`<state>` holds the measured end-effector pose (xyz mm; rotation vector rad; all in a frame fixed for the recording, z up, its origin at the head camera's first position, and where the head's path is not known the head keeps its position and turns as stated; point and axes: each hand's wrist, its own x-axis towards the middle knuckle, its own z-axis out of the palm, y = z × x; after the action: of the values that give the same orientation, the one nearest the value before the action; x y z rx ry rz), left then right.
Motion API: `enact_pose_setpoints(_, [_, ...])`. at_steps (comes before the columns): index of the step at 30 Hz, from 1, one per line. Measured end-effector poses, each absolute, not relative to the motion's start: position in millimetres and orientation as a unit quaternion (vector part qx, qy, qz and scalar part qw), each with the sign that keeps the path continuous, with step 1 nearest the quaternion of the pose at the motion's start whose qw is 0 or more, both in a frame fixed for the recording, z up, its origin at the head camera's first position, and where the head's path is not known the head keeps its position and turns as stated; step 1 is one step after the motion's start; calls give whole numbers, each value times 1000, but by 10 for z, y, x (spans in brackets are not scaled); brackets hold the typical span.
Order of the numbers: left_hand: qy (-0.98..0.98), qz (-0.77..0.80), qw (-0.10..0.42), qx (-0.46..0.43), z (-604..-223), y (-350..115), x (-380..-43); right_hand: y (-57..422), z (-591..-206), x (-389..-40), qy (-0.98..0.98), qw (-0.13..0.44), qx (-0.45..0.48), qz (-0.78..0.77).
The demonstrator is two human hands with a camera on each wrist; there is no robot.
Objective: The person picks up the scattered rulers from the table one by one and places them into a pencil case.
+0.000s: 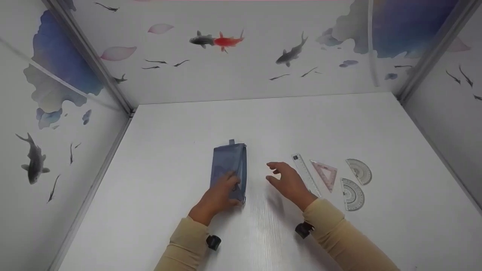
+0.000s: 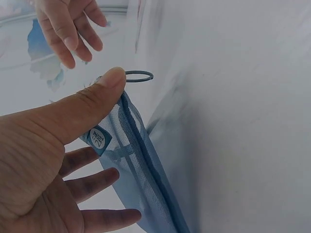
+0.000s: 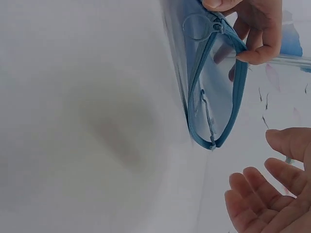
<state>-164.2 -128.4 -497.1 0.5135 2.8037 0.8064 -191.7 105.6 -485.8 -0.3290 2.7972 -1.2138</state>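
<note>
A blue zip pouch (image 1: 227,160) of see-through mesh lies lengthwise on the table. My left hand (image 1: 215,194) grips its near end, thumb at the zip corner and fingers over the top side. The right wrist view shows the zip (image 3: 236,104) parted into a wide gap, with a round ring pull (image 3: 195,27) hanging by the left thumb. A small printed tag (image 2: 99,139) shows on the pouch in the left wrist view. To the pouch's right, my right hand (image 1: 288,184) hovers with relaxed, parted fingers, holding nothing.
Right of the right hand lie a clear ruler (image 1: 302,165), partly covered by that hand, a pink set square (image 1: 318,166) and two clear protractors, one farther back (image 1: 359,171), one nearer (image 1: 353,195). Printed wall panels (image 1: 248,75) enclose the white table (image 1: 180,150) on three sides.
</note>
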Motion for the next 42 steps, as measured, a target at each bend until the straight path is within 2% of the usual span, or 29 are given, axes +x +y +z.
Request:
enact_pose_setpoints(13, [938,282,88,182,-4966,-1295,-1627,1236,-4903,-1905,950,-6,-168,-265])
enact_pose_setpoints(30, [940,276,91,176,-4963,-1290,-1629,1511,-5018,-1922,963,-76,-194,-168])
enact_pose_setpoints(36, [940,279,92,175,-4953,-1287,-1630,1610,-5074,-1943,964,-77,-194,-164])
enact_pose_setpoints(42, [940,277,95,176,-4959,-1291,-1634,1675,-5082,-1952,969,-49,-174,-168])
